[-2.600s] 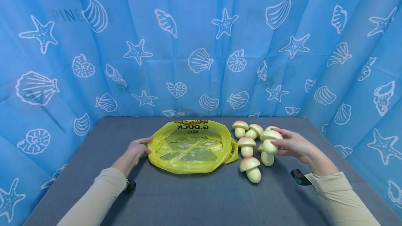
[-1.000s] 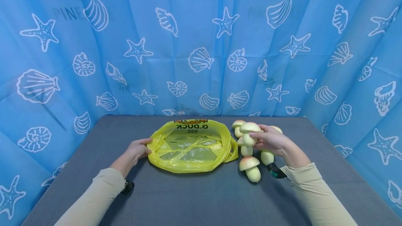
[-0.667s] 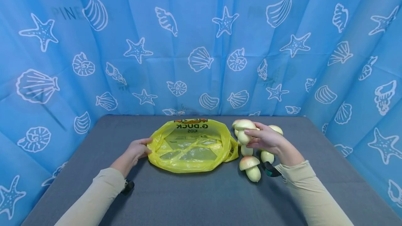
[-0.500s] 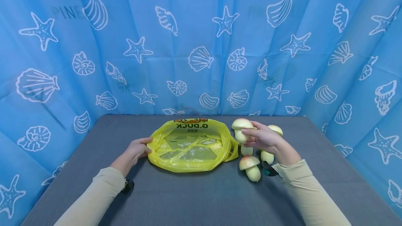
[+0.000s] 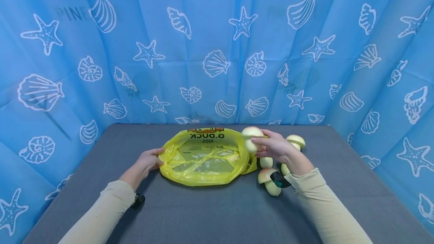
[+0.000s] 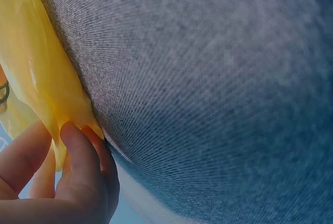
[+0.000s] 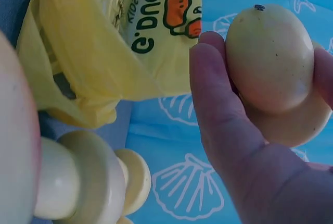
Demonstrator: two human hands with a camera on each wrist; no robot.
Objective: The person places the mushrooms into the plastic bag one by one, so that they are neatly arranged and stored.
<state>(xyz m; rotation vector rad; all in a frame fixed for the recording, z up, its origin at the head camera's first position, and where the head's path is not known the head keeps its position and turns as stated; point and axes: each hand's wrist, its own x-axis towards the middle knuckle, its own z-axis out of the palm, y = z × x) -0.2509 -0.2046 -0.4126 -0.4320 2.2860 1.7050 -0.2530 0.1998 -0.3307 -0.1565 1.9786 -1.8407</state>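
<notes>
A yellow plastic bag (image 5: 203, 180) lies with its wide mouth spread, a dark "G.DUCK KIDS" print on its far inner side. My left hand (image 5: 144, 164) pinches the bag's left edge between thumb and fingers; the left wrist view shows the yellow film (image 6: 44, 62) gathered at the fingertips. In my right hand (image 5: 278, 149) is a pale toy mushroom (image 5: 252, 133) with a pinkish cap, cap up, held by its sides. It overlaps the bag's right rim in the head view. Up close, the right wrist view shows the rounded stem end (image 7: 270, 60) between thumb and fingers.
Several similar mushrooms lie right of the bag: one in front (image 5: 272, 188), one behind the right hand (image 5: 295, 139), others partly hidden by hand and wrist. A grey cloth (image 5: 210, 214) covers the table. A blue shell-print curtain (image 5: 217, 86) hangs behind and at both sides.
My right hand has carried the mushroom leftward from the right of the group, over the others, to the bag's right rim. The left hand has stayed at the bag's left edge.
</notes>
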